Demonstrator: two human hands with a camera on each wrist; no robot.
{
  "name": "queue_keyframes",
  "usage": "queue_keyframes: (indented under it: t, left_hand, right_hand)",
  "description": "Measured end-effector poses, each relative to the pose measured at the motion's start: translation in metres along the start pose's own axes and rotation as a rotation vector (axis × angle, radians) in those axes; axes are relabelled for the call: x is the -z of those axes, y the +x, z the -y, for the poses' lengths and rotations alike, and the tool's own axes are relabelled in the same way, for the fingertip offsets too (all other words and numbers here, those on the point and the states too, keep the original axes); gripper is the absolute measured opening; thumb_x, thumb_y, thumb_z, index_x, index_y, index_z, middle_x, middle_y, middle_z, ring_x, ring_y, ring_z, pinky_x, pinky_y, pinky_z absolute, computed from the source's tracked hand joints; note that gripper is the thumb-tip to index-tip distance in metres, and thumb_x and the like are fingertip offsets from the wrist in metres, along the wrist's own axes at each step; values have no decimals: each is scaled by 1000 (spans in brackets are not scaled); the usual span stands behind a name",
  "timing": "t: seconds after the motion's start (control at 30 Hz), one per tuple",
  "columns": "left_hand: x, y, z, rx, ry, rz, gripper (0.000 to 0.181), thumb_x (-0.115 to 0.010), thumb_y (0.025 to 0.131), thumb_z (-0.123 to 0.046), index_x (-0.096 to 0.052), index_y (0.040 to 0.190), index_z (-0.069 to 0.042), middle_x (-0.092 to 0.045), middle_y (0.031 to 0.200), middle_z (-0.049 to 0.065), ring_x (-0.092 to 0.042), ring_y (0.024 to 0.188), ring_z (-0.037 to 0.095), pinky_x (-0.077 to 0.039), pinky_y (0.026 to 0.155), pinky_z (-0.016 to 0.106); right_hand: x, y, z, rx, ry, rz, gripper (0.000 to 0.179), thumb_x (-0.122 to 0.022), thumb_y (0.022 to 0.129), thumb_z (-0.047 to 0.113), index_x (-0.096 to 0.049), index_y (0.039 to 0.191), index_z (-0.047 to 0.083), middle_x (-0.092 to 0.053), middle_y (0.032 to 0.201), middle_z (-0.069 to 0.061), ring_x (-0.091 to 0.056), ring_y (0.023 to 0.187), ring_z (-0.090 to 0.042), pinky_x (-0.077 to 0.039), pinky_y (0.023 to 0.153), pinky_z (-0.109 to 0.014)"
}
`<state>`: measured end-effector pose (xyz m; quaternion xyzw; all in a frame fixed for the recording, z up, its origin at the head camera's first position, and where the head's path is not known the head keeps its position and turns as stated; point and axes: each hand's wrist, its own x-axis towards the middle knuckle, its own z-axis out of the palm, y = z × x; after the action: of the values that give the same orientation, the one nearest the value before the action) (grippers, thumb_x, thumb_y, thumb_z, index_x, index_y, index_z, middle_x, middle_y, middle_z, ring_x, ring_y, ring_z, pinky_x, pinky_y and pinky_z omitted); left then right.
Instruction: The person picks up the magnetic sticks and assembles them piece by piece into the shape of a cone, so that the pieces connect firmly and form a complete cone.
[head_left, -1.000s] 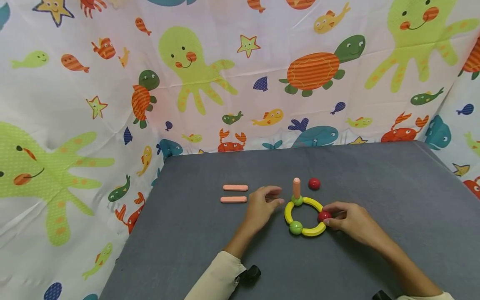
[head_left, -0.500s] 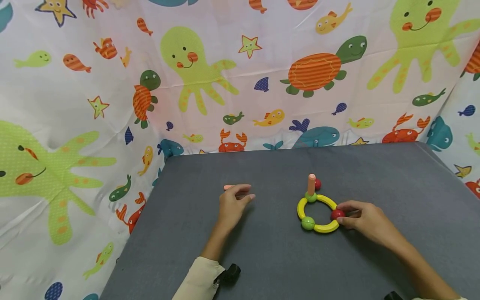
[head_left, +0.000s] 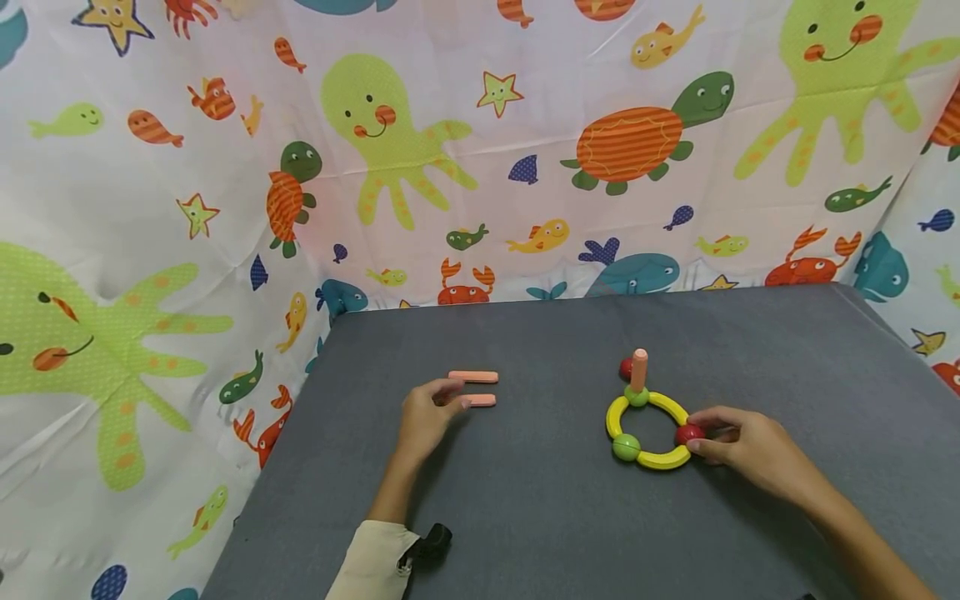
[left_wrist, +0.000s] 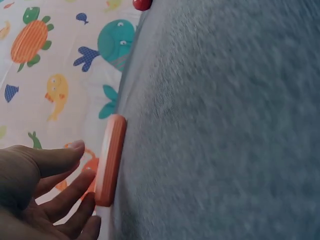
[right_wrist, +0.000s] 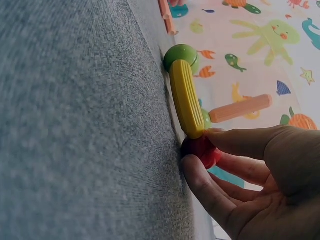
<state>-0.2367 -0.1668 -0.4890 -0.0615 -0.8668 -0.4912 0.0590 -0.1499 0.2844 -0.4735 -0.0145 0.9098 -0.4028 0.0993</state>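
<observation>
My left hand (head_left: 427, 419) hovers at the left end of the nearer salmon stick (head_left: 482, 400); the other salmon stick (head_left: 473, 377) lies parallel just behind. In the left wrist view the thumb and fingers stand apart, close to a stick (left_wrist: 111, 160). My right hand (head_left: 757, 450) pinches a red ball (head_left: 687, 434) between thumb and fingers. That ball is part of a ring of yellow curved bars (head_left: 664, 459) and two green balls, the nearer green ball (head_left: 626, 447) at front left. From the back green ball (head_left: 637, 396) a salmon stick (head_left: 639, 369) rises upright.
A loose red ball (head_left: 626, 368) sits behind the ring, partly hidden by the upright stick. The grey tabletop (head_left: 540, 517) reaches back to a curtain (head_left: 525, 225) printed with sea animals.
My left hand has moved left from beside the ring, past the two sticks, then slightly nearer their left ends. My right hand and the ring have shifted right, the ball still pinched.
</observation>
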Motion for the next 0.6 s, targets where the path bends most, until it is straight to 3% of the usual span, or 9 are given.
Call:
queue_keyframes:
  t: [0.33,0.6]
  left_hand:
    - [2,-1,6,48,73,95,35,-82,93,-8,-76,127,-3,-77,119,12,-71,106,26,-58,92,47]
    - [1,-2,9,30,117,98,33,-81,93,-3,-76,125,-1,-78,115,12,-71,100,26,-59,87,45]
  right_hand:
    - [-2,-5,2,2,-4,-3,46,-80,96,32,-71,130,3,-76,106,-7,-71,78,-17,-57,63,-30]
    - [-9,-5,8,9,21,25,43,-81,95,31,-72,128,5,-75,106,-6,-69,80,-17,-58,63,-30]
